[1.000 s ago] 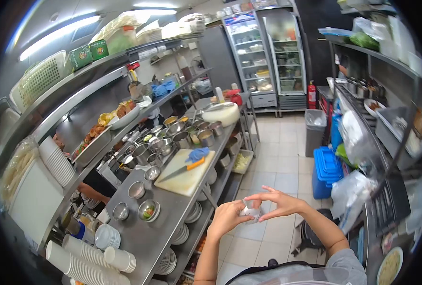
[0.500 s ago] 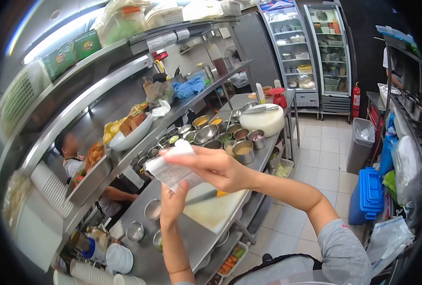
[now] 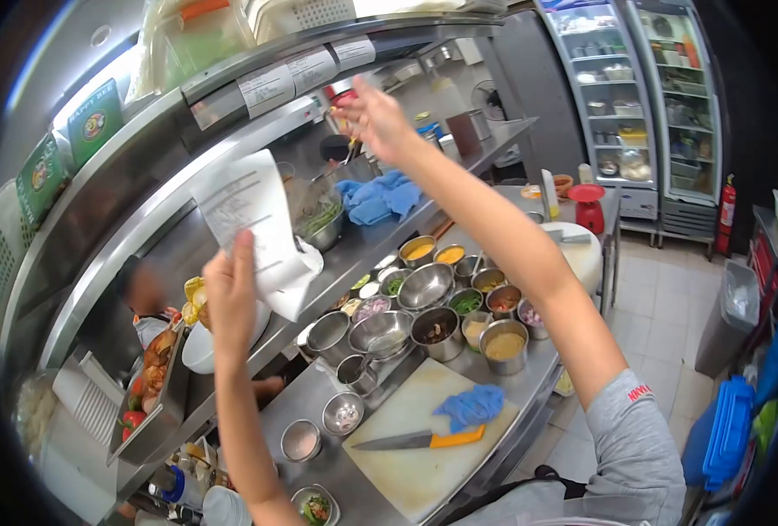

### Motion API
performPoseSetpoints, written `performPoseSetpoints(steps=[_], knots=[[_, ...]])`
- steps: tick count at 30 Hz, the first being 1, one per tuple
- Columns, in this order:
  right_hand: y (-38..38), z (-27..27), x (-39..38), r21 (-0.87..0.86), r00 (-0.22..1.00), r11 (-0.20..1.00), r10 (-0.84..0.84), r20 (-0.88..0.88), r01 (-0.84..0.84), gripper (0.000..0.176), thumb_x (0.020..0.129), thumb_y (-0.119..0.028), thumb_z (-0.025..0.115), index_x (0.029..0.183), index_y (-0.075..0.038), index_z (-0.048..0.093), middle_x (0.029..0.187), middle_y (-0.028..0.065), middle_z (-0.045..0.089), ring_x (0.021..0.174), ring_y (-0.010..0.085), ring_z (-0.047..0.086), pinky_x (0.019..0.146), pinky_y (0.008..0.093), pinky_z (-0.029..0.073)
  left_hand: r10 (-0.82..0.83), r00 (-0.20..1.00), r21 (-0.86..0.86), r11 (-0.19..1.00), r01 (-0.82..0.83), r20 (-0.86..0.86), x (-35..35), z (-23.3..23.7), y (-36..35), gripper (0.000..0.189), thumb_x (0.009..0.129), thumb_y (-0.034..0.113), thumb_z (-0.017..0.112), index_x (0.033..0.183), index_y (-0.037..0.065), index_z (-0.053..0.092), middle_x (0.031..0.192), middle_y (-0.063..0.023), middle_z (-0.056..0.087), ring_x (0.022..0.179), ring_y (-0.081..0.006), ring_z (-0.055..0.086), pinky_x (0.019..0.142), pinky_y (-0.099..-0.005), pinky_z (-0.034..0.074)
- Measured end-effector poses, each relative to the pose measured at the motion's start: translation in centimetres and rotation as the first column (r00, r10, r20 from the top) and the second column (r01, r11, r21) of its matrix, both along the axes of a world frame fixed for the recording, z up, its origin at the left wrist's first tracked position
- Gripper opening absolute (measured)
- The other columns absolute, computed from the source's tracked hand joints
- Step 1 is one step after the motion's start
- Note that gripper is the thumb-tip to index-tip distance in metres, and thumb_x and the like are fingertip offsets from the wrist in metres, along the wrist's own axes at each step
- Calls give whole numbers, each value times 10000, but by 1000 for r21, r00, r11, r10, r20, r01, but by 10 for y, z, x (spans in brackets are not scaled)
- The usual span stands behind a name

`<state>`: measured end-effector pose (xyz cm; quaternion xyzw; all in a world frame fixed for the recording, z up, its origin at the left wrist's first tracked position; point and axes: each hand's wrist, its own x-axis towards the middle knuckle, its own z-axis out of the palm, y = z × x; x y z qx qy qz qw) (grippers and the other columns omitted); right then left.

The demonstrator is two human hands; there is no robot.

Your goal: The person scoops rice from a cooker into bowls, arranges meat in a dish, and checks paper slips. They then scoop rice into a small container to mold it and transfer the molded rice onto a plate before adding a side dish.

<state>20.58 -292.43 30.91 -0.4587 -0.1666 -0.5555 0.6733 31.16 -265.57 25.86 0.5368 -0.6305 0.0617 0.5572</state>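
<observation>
My left hand grips a printed paper order ticket between thumb and fingers. The ticket is partly curled, with its lower end folded over. Raised in front of the upper shelf, my right hand has its fingers apart and holds nothing that I can see. It is nearest to the shelf edge, where several paper slips hang in a row. Below my arms lies a white cutting board with a yellow-handled knife and a crumpled blue cloth on it.
Metal pots and bowls of ingredients crowd the counter behind the board. On the middle shelf are another blue cloth and a tray of vegetables. A person stands beyond the shelves. Glass-door fridges stand at the back.
My hands have moved apart. The left has carried the ticket up and left, while the right has let go of it and risen toward the upper shelf. The view has shifted, showing the board and cloth.
</observation>
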Motion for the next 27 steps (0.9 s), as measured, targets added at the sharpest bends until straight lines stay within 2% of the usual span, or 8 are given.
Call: performPoseSetpoints(steps=[5, 9, 12, 16, 20, 23, 26, 27], knots=[[-127, 70, 34, 167, 995, 985, 51, -90, -35, 385, 846, -357, 581, 998, -17, 484, 915, 107, 537, 664, 141, 560, 536, 300, 428, 178, 983, -155, 973, -170, 39, 42, 44, -38, 331, 930, 254, 475, 899, -49, 604, 735, -6, 611, 595, -22, 486, 523, -188, 385], [-142, 60, 20, 65, 989, 992, 103, 102, -109, 250, 843, -127, 571, 630, -33, 479, 506, 43, 477, 345, 95, 357, 345, 253, 290, 417, 909, -82, 905, -417, -17, 52, 60, -31, 352, 924, 280, 480, 929, -51, 601, 793, -18, 618, 641, -22, 497, 574, -193, 403], [-144, 58, 9, 209, 965, 975, 24, 261, -81, 217, 844, -99, 546, 654, -22, 478, 546, 65, 504, 355, 101, 385, 339, 242, 300, 416, 902, -112, 897, -427, -111, 30, 59, -40, 363, 921, 305, 477, 898, -35, 604, 736, -15, 611, 580, -35, 497, 530, -194, 393], [-155, 78, 18, 208, 943, 954, 151, 295, -217, 131, 855, -115, 549, 757, -41, 504, 600, 73, 503, 427, 122, 395, 412, 266, 327, 499, 862, -79, 859, -505, -85, 25, 68, -41, 364, 918, 321, 473, 852, -13, 603, 687, 0, 593, 536, -39, 483, 496, -194, 379], [-113, 70, 28, 390, 999, 920, 15, 43, -30, 339, 788, -378, 645, 889, -68, 551, 760, 53, 551, 635, 129, 480, 543, 306, 374, 479, 873, -143, 862, -487, -85, 21, 79, -52, 345, 910, 324, 488, 858, 4, 606, 690, 1, 588, 548, -37, 490, 500, -194, 378], [-94, 71, 49, -81, 974, 993, 62, -218, -81, 472, 729, -482, 669, 968, -85, 579, 894, 34, 574, 761, 123, 504, 610, 305, 380, 439, 892, -134, 883, -450, -109, 18, 93, -66, 341, 904, 314, 502, 926, -11, 605, 768, -21, 605, 640, -58, 522, 592, -211, 408], [-94, 68, 50, -217, 987, 974, -101, -127, 72, 398, 770, -431, 649, 960, -84, 607, 866, 22, 602, 737, 114, 528, 645, 283, 384, 379, 918, -106, 914, -391, -116, 35, 103, -74, 345, 902, 306, 510, 970, -20, 602, 832, -35, 618, 709, -66, 534, 668, -219, 415], [-86, 63, 45, -88, 999, 996, 3, 53, 2, 277, 846, -253, 596, 724, -4, 601, 643, 31, 583, 534, 92, 494, 480, 237, 343, 359, 925, -105, 922, -372, -124, 37, 103, -77, 344, 902, 304, 511, 974, -19, 602, 839, -35, 620, 713, -64, 535, 672, -217, 414]])
